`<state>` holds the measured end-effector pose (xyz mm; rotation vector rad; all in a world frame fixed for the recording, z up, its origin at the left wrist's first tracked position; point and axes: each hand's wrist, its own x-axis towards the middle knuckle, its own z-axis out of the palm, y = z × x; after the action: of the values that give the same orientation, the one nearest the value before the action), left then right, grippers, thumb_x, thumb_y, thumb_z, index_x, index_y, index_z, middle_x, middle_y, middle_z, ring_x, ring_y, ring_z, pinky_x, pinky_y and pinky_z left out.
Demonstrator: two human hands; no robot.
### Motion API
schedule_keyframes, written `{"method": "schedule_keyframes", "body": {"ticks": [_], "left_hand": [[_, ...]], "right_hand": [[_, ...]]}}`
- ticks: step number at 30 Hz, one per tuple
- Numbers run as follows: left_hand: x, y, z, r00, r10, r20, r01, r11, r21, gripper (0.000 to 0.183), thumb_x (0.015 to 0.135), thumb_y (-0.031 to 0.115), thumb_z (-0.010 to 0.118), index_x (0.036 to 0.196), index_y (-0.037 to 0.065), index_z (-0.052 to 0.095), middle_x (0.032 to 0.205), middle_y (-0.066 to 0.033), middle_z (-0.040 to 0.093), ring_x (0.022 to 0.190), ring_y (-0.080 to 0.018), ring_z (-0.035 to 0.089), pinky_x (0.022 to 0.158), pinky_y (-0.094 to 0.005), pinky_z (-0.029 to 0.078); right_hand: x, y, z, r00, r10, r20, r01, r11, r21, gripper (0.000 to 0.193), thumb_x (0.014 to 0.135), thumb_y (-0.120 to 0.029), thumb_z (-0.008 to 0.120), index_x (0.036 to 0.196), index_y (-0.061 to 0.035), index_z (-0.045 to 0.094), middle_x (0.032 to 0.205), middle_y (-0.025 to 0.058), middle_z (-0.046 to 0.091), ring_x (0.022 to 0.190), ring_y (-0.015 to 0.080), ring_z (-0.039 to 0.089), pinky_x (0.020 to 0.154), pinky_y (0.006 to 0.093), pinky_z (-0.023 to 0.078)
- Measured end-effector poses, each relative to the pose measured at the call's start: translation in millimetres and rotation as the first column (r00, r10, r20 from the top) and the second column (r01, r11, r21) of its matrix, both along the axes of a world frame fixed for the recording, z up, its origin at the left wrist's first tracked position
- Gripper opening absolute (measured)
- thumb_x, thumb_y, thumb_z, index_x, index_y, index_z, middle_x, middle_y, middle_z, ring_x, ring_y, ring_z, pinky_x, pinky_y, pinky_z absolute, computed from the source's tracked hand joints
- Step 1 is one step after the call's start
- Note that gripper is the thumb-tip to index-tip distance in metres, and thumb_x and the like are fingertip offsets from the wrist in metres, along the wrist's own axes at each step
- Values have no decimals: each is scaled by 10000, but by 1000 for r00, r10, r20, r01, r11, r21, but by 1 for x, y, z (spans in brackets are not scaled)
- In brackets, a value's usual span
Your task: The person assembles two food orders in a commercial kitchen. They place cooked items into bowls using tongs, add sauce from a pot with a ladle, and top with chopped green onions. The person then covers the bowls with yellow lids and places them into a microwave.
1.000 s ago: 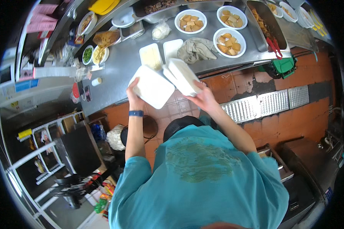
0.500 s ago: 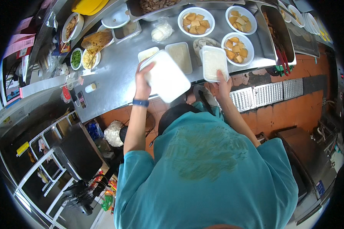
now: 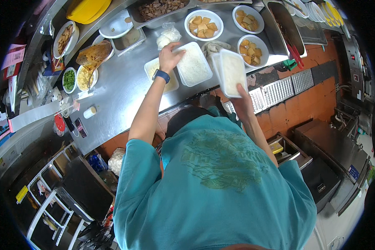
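Note:
My left hand (image 3: 170, 59), with a dark blue watch on the wrist, has its fingers and thumb closed on the upper left rim of a white rectangular container (image 3: 194, 66). White, rice-like food fills it. Left of it, partly under my forearm, lies another shallow rectangular container (image 3: 171, 85) with pale contents. On the right, my right hand (image 3: 242, 99) grips a white rectangular container of rice (image 3: 234, 74) by its near end, tilted above the counter's front edge. A second pale rim shows behind it; I cannot tell whether it is held too.
White bowls of yellow-brown chunks (image 3: 203, 25) stand at the back of the steel counter (image 3: 116, 98). Nearby are a knotted plastic bag (image 3: 168, 37), a grey cloth (image 3: 214, 46), a meat tray (image 3: 160, 9), chopped greens (image 3: 69, 80) and red-handled tongs (image 3: 295, 55).
My left hand has moved up and right; the tilted white container it held now faces up with its contents showing. My right hand has moved slightly down with its container, now more upright.

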<state>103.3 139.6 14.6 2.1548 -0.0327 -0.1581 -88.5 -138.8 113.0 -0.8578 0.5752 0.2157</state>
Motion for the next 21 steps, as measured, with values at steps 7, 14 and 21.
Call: {"method": "schedule_keyframes", "body": {"ticks": [7, 14, 21], "left_hand": [[-40, 6, 31, 889, 241, -390, -368, 882, -293, 531, 975, 397, 588, 1310, -15, 575, 1246, -242, 636, 1180, -339, 604, 1002, -368, 452], [-92, -29, 44, 979, 162, -124, -203, 831, -517, 710, 951, 165, 555, 1531, -49, 205, 1487, -289, 399, 1375, -382, 416, 1147, -378, 315], [-107, -61, 37, 933, 331, -140, -345, 711, -613, 776, 957, 141, 574, 1543, -71, 113, 1594, -250, 217, 1481, -336, 212, 1215, -370, 136]], "right_hand": [[74, 78, -9, 952, 297, -74, -291, 802, -521, 711, 875, -379, 740, 1349, 36, 410, 1283, 235, 545, 1184, 321, 582, 944, 425, 507], [92, 84, -14, 806, 569, -163, -239, 61, -969, 841, 899, -488, 617, 1406, 133, 363, 1383, 341, 480, 1329, 450, 443, 1111, 480, 352], [89, 43, -47, 788, 604, 121, -385, 636, -669, 663, 1004, -378, 545, 1510, -8, 331, 1383, 203, 548, 1258, 292, 541, 1079, 365, 395]]}}
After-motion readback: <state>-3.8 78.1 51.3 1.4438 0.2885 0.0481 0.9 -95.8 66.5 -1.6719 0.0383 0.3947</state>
